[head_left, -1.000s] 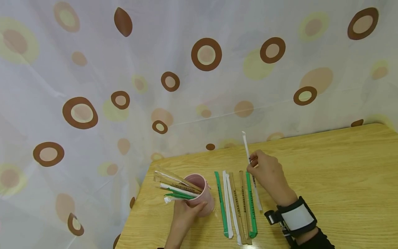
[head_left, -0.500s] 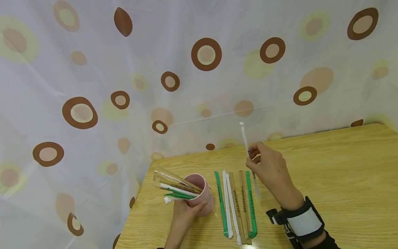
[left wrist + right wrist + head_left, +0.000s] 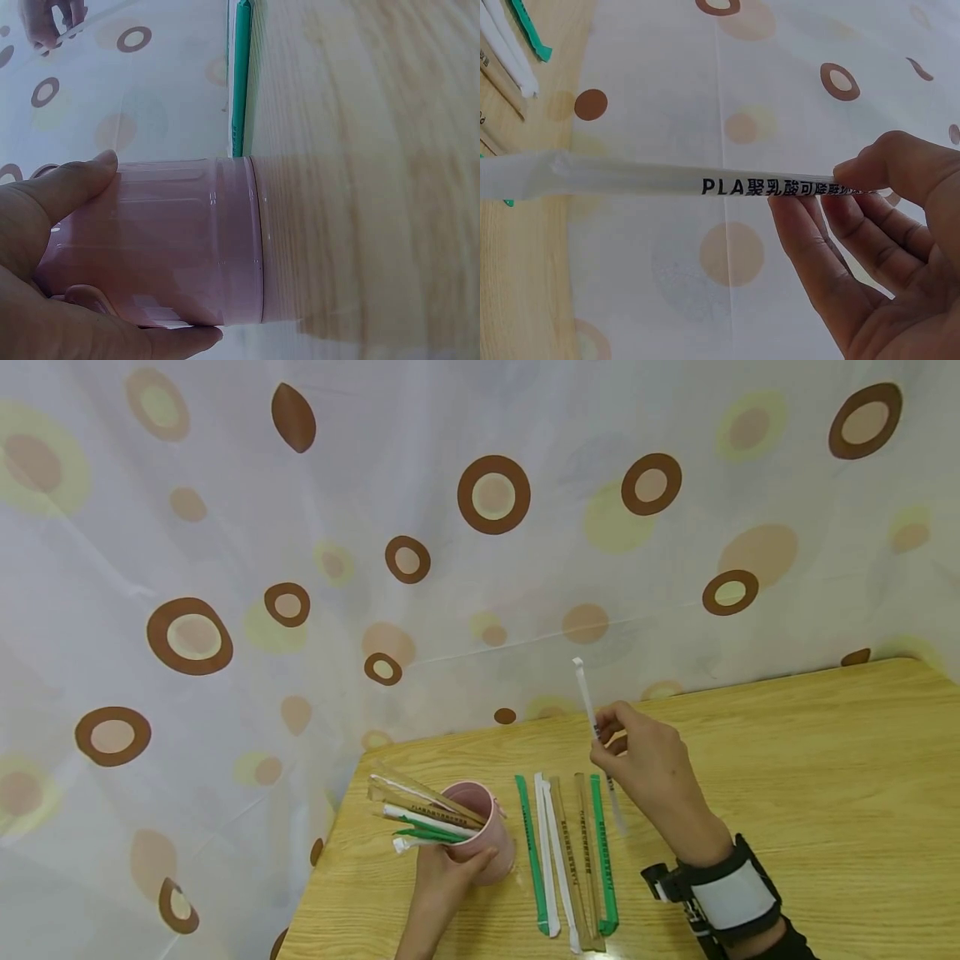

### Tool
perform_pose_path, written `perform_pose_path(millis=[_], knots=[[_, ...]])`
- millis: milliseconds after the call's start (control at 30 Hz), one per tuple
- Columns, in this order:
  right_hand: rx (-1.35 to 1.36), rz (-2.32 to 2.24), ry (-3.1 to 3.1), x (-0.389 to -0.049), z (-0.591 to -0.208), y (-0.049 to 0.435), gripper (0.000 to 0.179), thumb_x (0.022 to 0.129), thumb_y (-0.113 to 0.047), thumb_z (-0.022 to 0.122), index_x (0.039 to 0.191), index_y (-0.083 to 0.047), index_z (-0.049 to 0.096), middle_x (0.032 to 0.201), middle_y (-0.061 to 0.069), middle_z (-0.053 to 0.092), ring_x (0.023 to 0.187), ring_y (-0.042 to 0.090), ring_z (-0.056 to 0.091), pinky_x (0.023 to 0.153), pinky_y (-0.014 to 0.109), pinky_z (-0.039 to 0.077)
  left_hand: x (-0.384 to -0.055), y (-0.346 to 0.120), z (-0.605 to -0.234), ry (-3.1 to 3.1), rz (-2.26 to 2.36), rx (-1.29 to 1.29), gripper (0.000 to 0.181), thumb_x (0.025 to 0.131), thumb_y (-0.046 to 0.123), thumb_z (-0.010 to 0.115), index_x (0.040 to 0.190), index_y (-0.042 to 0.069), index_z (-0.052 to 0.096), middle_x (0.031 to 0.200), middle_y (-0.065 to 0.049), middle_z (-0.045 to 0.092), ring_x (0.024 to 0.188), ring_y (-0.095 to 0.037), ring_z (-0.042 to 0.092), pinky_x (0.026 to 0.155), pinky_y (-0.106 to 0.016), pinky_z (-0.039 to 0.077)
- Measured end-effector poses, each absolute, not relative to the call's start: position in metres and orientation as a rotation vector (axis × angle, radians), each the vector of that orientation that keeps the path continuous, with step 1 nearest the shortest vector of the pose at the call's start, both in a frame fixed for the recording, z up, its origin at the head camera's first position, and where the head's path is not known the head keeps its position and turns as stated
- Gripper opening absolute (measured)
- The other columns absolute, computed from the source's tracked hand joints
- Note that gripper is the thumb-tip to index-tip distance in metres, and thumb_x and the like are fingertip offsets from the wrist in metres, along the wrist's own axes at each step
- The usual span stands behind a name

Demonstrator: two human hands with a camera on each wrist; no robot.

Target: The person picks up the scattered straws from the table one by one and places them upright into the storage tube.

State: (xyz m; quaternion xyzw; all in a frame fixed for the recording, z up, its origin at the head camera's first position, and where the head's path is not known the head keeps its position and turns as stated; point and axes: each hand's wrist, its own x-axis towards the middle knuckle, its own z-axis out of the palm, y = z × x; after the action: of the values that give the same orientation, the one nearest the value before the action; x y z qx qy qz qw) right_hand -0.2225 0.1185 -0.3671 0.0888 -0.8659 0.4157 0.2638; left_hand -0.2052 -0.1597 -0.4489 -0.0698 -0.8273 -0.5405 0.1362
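My right hand [image 3: 651, 764] pinches a white wrapped straw [image 3: 583, 687] between thumb and fingertips. This straw is raised over the table and tilted, and black print with "PLA" shows on its wrapper in the right wrist view. The left hand [image 3: 444, 878] grips a small pink bucket [image 3: 495, 852] around its side, thumb along the wall, as the left wrist view also shows. Out of the bucket's mouth, toward the left, lean several wrapped straws [image 3: 431, 814] in brown, white and green. Their lower ends are hidden inside.
Right of the bucket, a row of wrapped straws lies on the wooden table [image 3: 810, 777]: a green straw [image 3: 532, 852], white straws [image 3: 547, 852], brown straws [image 3: 567, 843] and another green straw [image 3: 605, 860]. A patterned curtain [image 3: 337, 485] hangs behind and left of the table.
The right hand has lifted the white straw up off the table, away from the right end of the row, then nearly stopped. The left hand and bucket stay in place.
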Motion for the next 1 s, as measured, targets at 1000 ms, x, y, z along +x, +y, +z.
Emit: perform_pose_path(millis=[1000], knots=[[0.760, 1.207, -2.068, -0.229, -0.379, 0.063, 0.021, 0.084, -0.011, 0.064, 0.103, -0.016, 0.058, 0.093, -0.008, 0.058, 0.082, 0.003, 0.058, 0.067, 0.017, 0.049, -0.211, -0.169, -0.466, -2.417, -1.504, -0.215, 0.076, 0.062, 0.022, 0.084, 0.126, 0.005, 0.047, 0.120, -0.006, 0.057, 0.115, -0.019, 0.052, 0.100, -0.034, 0.038]])
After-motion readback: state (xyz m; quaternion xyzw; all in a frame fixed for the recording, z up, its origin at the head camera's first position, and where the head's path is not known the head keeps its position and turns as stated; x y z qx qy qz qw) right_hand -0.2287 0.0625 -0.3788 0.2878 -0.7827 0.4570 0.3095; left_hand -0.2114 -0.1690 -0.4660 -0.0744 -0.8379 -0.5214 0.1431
